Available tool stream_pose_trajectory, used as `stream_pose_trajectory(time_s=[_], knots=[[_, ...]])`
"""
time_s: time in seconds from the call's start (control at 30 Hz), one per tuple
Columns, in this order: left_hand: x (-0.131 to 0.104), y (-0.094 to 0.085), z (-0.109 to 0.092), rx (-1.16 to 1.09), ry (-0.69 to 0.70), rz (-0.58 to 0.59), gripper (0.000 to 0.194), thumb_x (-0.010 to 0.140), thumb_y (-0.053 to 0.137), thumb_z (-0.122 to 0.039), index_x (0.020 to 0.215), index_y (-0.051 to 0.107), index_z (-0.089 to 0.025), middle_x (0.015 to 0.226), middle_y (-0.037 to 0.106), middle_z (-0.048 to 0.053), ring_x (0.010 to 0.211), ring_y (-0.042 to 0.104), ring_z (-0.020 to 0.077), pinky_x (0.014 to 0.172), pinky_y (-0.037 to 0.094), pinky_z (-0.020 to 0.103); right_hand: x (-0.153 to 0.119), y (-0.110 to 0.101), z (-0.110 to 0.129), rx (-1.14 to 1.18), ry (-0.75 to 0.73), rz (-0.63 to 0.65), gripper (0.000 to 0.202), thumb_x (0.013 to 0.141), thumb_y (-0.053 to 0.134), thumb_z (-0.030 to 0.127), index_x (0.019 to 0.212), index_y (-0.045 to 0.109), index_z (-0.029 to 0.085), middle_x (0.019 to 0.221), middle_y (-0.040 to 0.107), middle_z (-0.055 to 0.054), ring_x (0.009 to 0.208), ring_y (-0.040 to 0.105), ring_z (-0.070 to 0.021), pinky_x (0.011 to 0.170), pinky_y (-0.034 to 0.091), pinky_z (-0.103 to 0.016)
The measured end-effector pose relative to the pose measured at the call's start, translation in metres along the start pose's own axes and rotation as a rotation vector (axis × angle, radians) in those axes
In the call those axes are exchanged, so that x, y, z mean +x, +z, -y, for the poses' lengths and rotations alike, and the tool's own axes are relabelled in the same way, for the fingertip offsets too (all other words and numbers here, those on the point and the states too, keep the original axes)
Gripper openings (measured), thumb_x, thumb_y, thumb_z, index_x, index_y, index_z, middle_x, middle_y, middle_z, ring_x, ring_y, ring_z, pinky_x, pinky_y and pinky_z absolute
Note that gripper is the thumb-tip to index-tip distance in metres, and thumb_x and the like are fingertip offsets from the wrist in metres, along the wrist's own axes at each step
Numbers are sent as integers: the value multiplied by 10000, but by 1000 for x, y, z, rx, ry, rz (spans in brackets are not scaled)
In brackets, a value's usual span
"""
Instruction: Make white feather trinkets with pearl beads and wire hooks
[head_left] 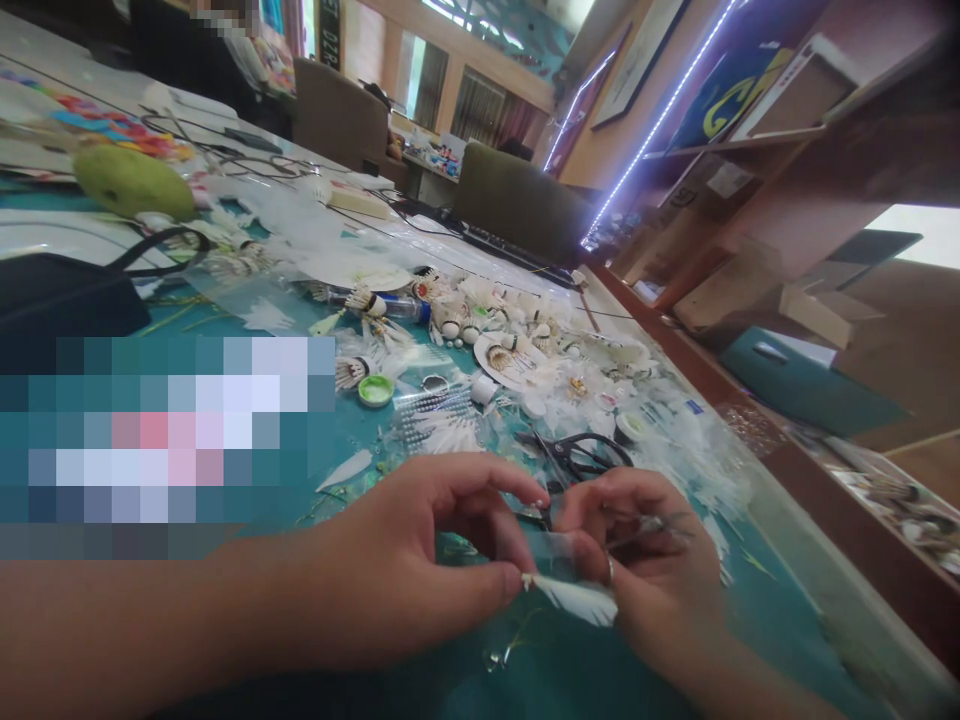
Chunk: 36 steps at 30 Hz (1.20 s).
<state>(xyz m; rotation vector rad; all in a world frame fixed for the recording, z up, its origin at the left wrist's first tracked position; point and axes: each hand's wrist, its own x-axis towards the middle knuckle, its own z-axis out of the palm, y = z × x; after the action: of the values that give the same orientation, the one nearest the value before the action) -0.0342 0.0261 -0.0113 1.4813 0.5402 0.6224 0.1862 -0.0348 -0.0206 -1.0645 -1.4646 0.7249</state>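
My left hand (442, 540) reaches in from the left with thumb and fingers curved together. Its thumb tip presses at the base of a small white feather (577, 602), which points right. At the left index fingertip is a tiny pearl-like bead (538, 503). My right hand (652, 550), wearing a ring, is closed, its thumb and fingers around the edge of a clear plastic film piece (551, 548) that spans between the hands. A thin silvery tool, perhaps tweezers (660, 530), shows blurred across the right palm. Black-handled scissors (585, 455) lie just beyond.
Feather shuttlecocks (457, 325), a sheet of pearl beads (431, 415), a pot of green paint (376, 390) and loose feathers crowd the green mat (772, 630). A laptop (517, 205) stands behind, with a green mango-like fruit (133, 183) far left. Shelves line the right. A person sits at back left.
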Motion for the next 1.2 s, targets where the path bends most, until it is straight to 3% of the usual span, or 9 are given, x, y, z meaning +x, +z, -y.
stream_pose_trajectory(time_s=[0.2,0.27,0.43,0.5,0.63,0.8,0.97,1.07,1.2], knots=[[-3,-3,0,-8,15,-49,349,825,734,-193,1163,654,-225,838,762,-9,826,735,172,786,586,278,20,-28,-2,-328,-47,-43,170,851,832,218,961,714,270,773,775,-5,582,649,-139,553,561,-244],[-3,-3,0,-7,10,-68,350,826,733,-196,1165,656,-230,840,763,-13,817,731,162,756,578,251,28,-35,-3,-447,-23,45,164,862,782,186,998,739,269,836,805,-21,623,700,-163,574,590,-267],[-2,-3,-2,2,8,-105,359,819,727,-188,1170,658,-222,836,778,-17,785,726,151,734,574,238,34,-43,-5,-678,-178,274,335,822,638,65,1005,802,293,1099,829,-46,1108,760,-293,887,629,-405],[-1,-2,-3,14,3,-131,354,811,727,-177,1157,667,-220,833,791,-20,792,735,153,763,580,247,31,-44,-6,-660,-176,230,322,852,635,76,1024,788,300,1041,838,-34,1053,777,-271,846,636,-380],[0,-1,-4,30,-33,-176,331,799,742,-182,1122,685,-229,831,816,-24,829,771,171,820,598,271,30,-43,-10,-540,26,128,228,890,752,223,1112,755,279,897,846,-21,776,799,-219,685,640,-321],[1,-4,-1,77,-30,-108,298,782,744,-184,1076,710,-223,856,847,6,836,804,208,784,620,284,31,-41,-17,-432,117,127,232,840,830,282,1040,725,233,794,823,-30,612,742,-190,553,603,-294],[2,-5,1,114,-23,-106,290,784,754,-211,1072,730,-229,862,854,16,816,811,225,720,622,275,30,-34,-18,-139,174,-6,350,849,853,281,888,505,268,833,807,13,518,706,-135,471,586,-238],[3,-4,2,112,-32,-104,278,785,754,-230,1062,730,-223,844,853,22,794,811,225,691,620,267,31,-33,-16,-73,84,-134,386,865,850,232,882,466,275,1017,828,0,714,796,-164,631,655,-280],[2,-5,2,131,-21,-102,274,785,751,-221,1058,722,-230,837,851,11,779,796,203,682,606,249,32,-41,-19,-173,60,-80,239,907,805,230,853,574,259,1291,769,-40,1194,731,-218,937,619,-343]])
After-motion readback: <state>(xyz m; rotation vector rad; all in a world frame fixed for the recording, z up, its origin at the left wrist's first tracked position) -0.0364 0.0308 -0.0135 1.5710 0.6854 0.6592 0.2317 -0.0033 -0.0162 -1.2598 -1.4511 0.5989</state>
